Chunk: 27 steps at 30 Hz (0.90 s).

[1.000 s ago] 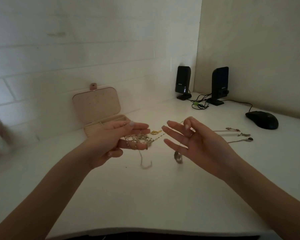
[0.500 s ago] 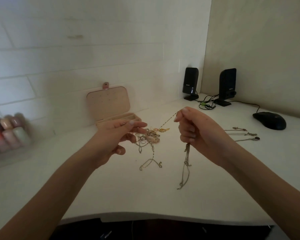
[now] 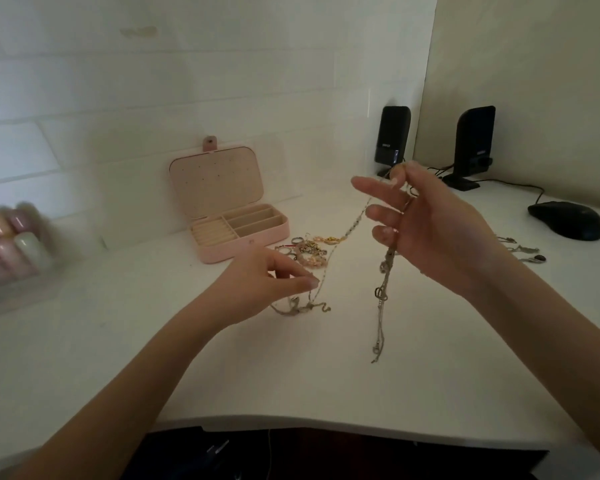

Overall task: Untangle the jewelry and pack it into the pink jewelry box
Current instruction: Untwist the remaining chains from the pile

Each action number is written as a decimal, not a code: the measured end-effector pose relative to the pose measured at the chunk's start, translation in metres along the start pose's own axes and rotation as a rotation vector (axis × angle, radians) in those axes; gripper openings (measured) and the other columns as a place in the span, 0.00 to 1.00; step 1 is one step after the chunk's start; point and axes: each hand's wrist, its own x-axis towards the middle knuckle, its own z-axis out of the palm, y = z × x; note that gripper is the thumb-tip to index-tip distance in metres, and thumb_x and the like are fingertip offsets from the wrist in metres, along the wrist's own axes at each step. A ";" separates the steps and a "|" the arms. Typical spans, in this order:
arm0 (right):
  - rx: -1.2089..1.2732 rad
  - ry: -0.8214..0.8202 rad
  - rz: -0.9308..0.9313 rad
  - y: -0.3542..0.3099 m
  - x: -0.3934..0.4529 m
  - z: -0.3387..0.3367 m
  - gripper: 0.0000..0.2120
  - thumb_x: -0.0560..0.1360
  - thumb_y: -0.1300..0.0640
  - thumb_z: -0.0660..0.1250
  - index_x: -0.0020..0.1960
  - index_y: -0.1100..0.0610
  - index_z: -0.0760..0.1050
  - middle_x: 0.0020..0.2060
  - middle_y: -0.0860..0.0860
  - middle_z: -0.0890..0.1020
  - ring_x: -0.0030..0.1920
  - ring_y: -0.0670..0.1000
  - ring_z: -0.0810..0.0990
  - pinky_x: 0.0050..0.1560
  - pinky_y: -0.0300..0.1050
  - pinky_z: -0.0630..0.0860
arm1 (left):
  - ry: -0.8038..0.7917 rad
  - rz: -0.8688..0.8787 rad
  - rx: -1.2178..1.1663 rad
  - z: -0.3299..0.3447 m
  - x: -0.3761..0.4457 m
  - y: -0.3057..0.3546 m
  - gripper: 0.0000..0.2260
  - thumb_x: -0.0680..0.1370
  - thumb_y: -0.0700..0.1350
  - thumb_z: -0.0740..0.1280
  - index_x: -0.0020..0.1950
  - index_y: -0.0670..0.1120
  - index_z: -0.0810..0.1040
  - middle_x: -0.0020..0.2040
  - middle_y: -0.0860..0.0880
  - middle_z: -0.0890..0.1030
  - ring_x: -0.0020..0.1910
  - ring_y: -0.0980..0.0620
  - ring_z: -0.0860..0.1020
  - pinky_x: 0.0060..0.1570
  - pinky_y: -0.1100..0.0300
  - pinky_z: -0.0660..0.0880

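Note:
The pink jewelry box (image 3: 243, 249) stands open on the white desk, its lid leaning back against the wall. A tangle of rings and gold pieces (image 3: 307, 249) lies just right of it. My right hand (image 3: 426, 230) is raised, thumb and forefinger pinching a thin chain (image 3: 355, 221) that slants down to the left. A silver chain (image 3: 381, 292) hangs from that hand's lower fingers, its end near the desk. My left hand (image 3: 274, 282) is low over the desk, fingertips pinching the thin chain near a small heap of chain (image 3: 302, 308).
Two black speakers (image 3: 392, 140) and their cables stand in the back corner. A black mouse (image 3: 567, 220) lies at the right, with separate necklaces (image 3: 523, 251) laid out beside it. Nail polish bottles (image 3: 11, 240) sit in a clear tray at the left. The desk edge (image 3: 291, 422) runs near me.
My left hand dropped from the tangle to the desk. My right hand rose and spread its fingers, stretching the thin chain. The tangle now lies on the desk.

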 end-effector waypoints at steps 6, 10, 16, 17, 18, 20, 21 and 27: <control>-0.357 0.109 -0.107 -0.010 0.011 -0.016 0.15 0.82 0.55 0.55 0.38 0.53 0.72 0.37 0.45 0.78 0.37 0.44 0.75 0.43 0.41 0.72 | 0.234 -0.048 0.022 -0.022 -0.006 -0.019 0.07 0.76 0.47 0.70 0.39 0.51 0.84 0.22 0.56 0.68 0.24 0.59 0.65 0.27 0.69 0.61; -0.376 0.118 -0.066 -0.015 0.013 -0.018 0.16 0.83 0.53 0.52 0.39 0.54 0.69 0.45 0.48 0.84 0.43 0.49 0.84 0.42 0.42 0.78 | 0.536 -0.079 -0.108 -0.051 -0.008 -0.023 0.07 0.76 0.44 0.68 0.38 0.50 0.83 0.21 0.58 0.69 0.23 0.60 0.65 0.27 0.64 0.62; -0.312 0.064 -0.029 -0.007 0.013 -0.019 0.15 0.83 0.53 0.52 0.40 0.56 0.68 0.27 0.51 0.67 0.27 0.49 0.69 0.32 0.41 0.68 | 0.793 -0.126 -0.164 -0.089 -0.011 -0.035 0.06 0.77 0.47 0.68 0.42 0.51 0.83 0.20 0.59 0.70 0.28 0.54 0.66 0.29 0.62 0.62; -0.304 0.087 -0.037 -0.007 0.014 -0.021 0.15 0.83 0.54 0.52 0.39 0.55 0.68 0.28 0.50 0.64 0.27 0.48 0.66 0.32 0.41 0.66 | 0.807 -0.130 -0.170 -0.094 -0.013 -0.038 0.06 0.77 0.48 0.68 0.42 0.52 0.83 0.20 0.58 0.70 0.29 0.54 0.65 0.29 0.62 0.62; -0.292 0.116 -0.049 -0.008 0.014 -0.022 0.15 0.83 0.54 0.52 0.39 0.55 0.68 0.28 0.50 0.62 0.27 0.47 0.64 0.33 0.41 0.64 | 0.809 -0.141 -0.169 -0.098 -0.015 -0.041 0.06 0.77 0.48 0.68 0.42 0.52 0.83 0.22 0.58 0.70 0.29 0.54 0.65 0.28 0.63 0.62; -0.266 0.173 -0.077 -0.009 0.016 -0.023 0.15 0.83 0.55 0.53 0.39 0.55 0.69 0.29 0.50 0.60 0.27 0.47 0.62 0.34 0.41 0.63 | 0.777 -0.181 -0.163 -0.103 -0.018 -0.049 0.06 0.77 0.48 0.68 0.43 0.49 0.83 0.27 0.53 0.71 0.28 0.54 0.66 0.23 0.68 0.62; -0.257 0.195 -0.088 -0.009 0.017 -0.023 0.15 0.83 0.55 0.53 0.40 0.55 0.69 0.29 0.50 0.60 0.27 0.47 0.62 0.35 0.41 0.63 | 0.747 -0.205 -0.163 -0.105 -0.019 -0.052 0.06 0.78 0.48 0.68 0.44 0.48 0.83 0.29 0.50 0.71 0.28 0.53 0.66 0.21 0.69 0.61; -0.256 0.043 -0.071 0.006 0.022 0.007 0.15 0.83 0.56 0.53 0.41 0.58 0.71 0.26 0.50 0.67 0.28 0.49 0.70 0.35 0.42 0.69 | 0.515 -0.255 -0.193 -0.096 -0.026 -0.052 0.07 0.78 0.45 0.67 0.42 0.49 0.84 0.26 0.52 0.73 0.23 0.57 0.66 0.21 0.68 0.60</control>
